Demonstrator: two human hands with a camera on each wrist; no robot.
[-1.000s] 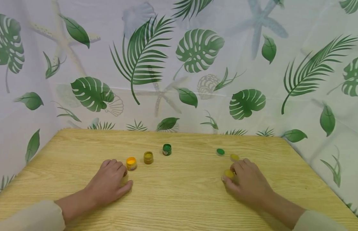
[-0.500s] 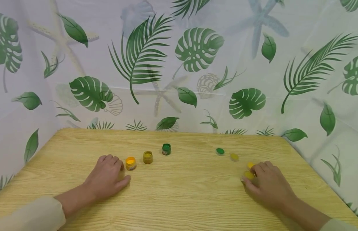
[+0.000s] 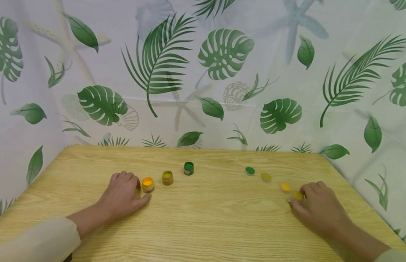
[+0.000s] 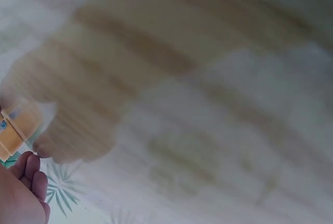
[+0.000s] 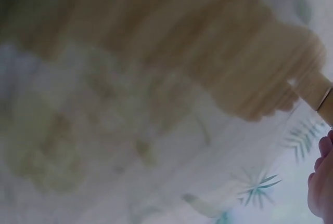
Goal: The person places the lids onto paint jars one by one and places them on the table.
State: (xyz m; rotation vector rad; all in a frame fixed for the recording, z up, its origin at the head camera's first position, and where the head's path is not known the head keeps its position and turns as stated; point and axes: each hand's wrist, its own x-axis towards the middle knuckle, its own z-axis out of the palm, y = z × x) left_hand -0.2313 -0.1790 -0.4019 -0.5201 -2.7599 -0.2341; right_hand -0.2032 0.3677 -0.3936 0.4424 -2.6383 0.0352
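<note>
My right hand (image 3: pixel 324 207) pinches a yellow paint lid (image 3: pixel 298 196) by its edge, low over the table's right side. In the right wrist view, part of my fingers (image 5: pixel 323 154) shows beside a tan-yellow rim at the right edge. My left hand (image 3: pixel 119 194) rests on the table with bent fingers, thumb stretched towards an open orange-yellow paint jar (image 3: pixel 148 185). In the left wrist view an orange jar (image 4: pixel 11 138) lies close by my curled fingers (image 4: pixel 31 169). The palm side is hidden, so I cannot tell whether this hand grips anything.
An open olive-yellow jar (image 3: pixel 168 178) and a green jar (image 3: pixel 188 168) stand in a slanting row with the orange-yellow one. Opposite lie green (image 3: pixel 250 171), olive-yellow (image 3: pixel 266 177) and orange-yellow (image 3: pixel 285 187) lids. The wooden table (image 3: pixel 216 214) meets a leaf-printed curtain (image 3: pixel 229 123) behind.
My right hand has slid rightwards with the yellow lid, uncovering the orange-yellow lid. My left hand has stayed nearly in place, its thumb slightly closer to the orange-yellow jar.
</note>
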